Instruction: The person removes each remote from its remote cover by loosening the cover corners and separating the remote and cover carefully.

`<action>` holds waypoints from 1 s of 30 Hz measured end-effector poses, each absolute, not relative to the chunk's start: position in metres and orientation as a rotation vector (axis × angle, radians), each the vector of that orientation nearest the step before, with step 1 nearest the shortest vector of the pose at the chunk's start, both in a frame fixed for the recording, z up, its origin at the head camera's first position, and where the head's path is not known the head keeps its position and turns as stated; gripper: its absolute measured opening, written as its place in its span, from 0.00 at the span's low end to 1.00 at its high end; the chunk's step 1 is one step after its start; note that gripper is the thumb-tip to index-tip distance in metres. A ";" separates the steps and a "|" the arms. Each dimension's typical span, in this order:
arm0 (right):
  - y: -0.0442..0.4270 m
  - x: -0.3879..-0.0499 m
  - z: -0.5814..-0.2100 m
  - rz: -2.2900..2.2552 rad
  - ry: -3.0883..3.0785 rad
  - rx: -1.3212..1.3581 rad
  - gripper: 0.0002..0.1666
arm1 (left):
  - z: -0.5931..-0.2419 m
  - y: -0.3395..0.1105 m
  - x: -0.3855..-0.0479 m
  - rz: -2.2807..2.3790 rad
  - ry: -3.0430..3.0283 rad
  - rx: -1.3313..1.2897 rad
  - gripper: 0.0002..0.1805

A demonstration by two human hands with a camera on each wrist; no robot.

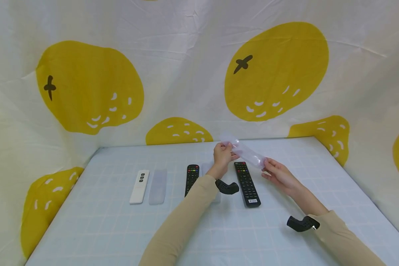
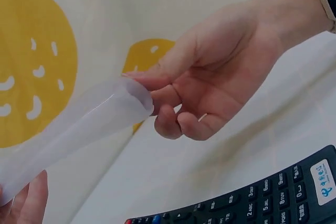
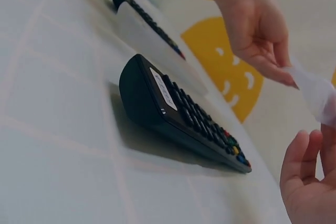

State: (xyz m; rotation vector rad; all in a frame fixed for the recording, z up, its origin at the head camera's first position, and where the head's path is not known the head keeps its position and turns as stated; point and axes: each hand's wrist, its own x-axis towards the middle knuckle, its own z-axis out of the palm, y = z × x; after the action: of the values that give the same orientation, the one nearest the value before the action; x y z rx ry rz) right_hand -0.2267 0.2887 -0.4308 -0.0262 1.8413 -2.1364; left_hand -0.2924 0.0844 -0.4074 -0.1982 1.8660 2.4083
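Note:
A translucent plastic remote sleeve (image 1: 249, 154) is stretched between both hands above the far part of the table. My left hand (image 1: 223, 157) pinches its left end, and my right hand (image 1: 279, 174) pinches the other end between thumb and fingers. In the left wrist view, the right hand (image 2: 220, 72) grips the sleeve's (image 2: 79, 124) open-looking rim. Beneath the hands lies a black remote control (image 1: 247, 184), buttons up, with a white label at its near end. The right wrist view shows this remote (image 3: 184, 119) close up, with the left hand (image 3: 257, 30) beyond.
To the left, a second black remote (image 1: 192, 175) is partly covered by the left forearm, beside another translucent sleeve (image 1: 206, 168). Farther left lie a white remote (image 1: 140, 186) and a flat translucent sleeve (image 1: 158, 186). A lemon-patterned curtain (image 1: 186, 74) hangs behind the checked tablecloth (image 1: 96, 221).

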 end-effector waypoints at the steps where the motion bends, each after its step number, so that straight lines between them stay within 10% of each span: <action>1: 0.289 -0.226 -0.431 -2.132 1.835 -0.040 0.07 | -0.408 0.084 -0.292 2.409 1.873 -0.200 0.10; 12: 0.289 -0.224 -0.428 -2.177 1.777 -0.037 0.10 | -0.408 0.088 -0.291 2.417 1.865 -0.114 0.12; 19: 0.291 -0.220 -0.427 -2.135 1.872 0.180 0.42 | -0.406 0.089 -0.291 2.401 1.864 -0.110 0.11; 30: 0.291 -0.218 -0.422 -2.341 1.754 0.244 0.14 | -0.416 0.101 -0.288 2.503 1.853 -0.151 0.12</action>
State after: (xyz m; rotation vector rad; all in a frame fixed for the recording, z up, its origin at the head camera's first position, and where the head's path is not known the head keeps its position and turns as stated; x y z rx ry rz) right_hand -0.2180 0.2913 -0.4223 0.2442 1.7542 -2.3414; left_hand -0.2875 0.1006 -0.4164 -0.1511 1.8532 2.5034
